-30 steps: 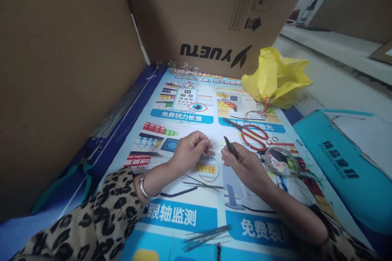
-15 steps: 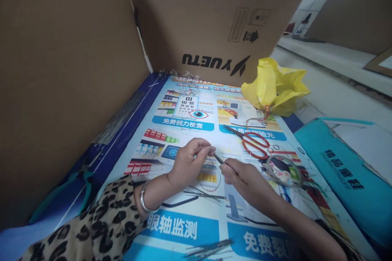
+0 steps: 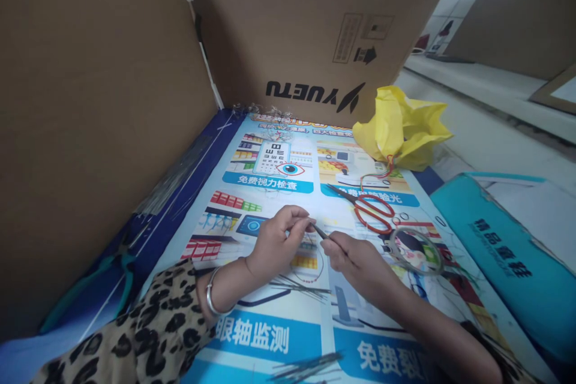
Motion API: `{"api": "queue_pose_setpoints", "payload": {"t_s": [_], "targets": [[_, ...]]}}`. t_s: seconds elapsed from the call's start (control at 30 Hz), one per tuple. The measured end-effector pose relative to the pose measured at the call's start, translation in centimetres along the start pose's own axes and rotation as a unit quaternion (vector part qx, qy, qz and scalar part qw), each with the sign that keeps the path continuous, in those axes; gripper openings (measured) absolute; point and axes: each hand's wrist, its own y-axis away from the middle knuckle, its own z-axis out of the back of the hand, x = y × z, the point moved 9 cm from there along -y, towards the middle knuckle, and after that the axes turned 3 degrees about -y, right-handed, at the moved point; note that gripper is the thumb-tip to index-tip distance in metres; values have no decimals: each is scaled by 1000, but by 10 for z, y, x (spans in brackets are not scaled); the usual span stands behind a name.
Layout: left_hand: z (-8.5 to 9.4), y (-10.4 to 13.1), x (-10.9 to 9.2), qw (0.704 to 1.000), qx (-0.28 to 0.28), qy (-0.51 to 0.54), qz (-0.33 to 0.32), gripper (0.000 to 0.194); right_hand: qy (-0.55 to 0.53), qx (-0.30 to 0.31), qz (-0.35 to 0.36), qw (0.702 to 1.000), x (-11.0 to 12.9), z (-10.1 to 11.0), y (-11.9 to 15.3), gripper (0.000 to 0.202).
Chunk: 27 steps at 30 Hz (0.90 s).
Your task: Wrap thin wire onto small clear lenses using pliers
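My left hand (image 3: 281, 240) is closed in a pinch, fingertips pressed together at the middle of the poster-covered table. From it a thin beaded string (image 3: 310, 281) hangs in a loop with small red beads. In my right hand (image 3: 355, 261) is a slim dark pointed tool, which looks like tweezers (image 3: 320, 231), its tip reaching the left fingertips. The fingers hide what lies exactly at the tip. Beneath the hands lies a bunch of thin dark wires (image 3: 301, 287), and a second bunch (image 3: 308, 366) is nearer to me.
Red-handled scissors (image 3: 373, 213) and a clear tape roll (image 3: 416, 251) lie to the right, by a yellow bag (image 3: 400, 129) and a teal box (image 3: 504, 240). Teal-handled pliers (image 3: 121, 264) and wire strips (image 3: 173, 183) are left. Cardboard panels (image 3: 292, 24) stand behind.
The view has shifted very slightly. Both hands keep nearly the same pose, with the tool's tip still at the left fingertips.
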Motion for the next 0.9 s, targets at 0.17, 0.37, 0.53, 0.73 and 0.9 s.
{"api": "queue_pose_setpoints", "payload": {"t_s": [0.17,0.37,0.53,0.73,0.9], "targets": [[-1,0,-4,1000,11,-20,-14,12,7,-1,4,1000,-1,0,0,41],[0,1,-9,998,14,-56,-34,12,20,1,11,1000,1,-1,-2,42],[1,1,-10,997,10,-67,-40,11,62,-15,15,998,0,-1,-2,42],[1,1,-10,998,13,-49,-33,10,99,-8,17,995,-2,-2,-3,40],[0,0,-4,1000,13,-17,-16,12,130,-12,22,991,1,-2,-2,39]]}}
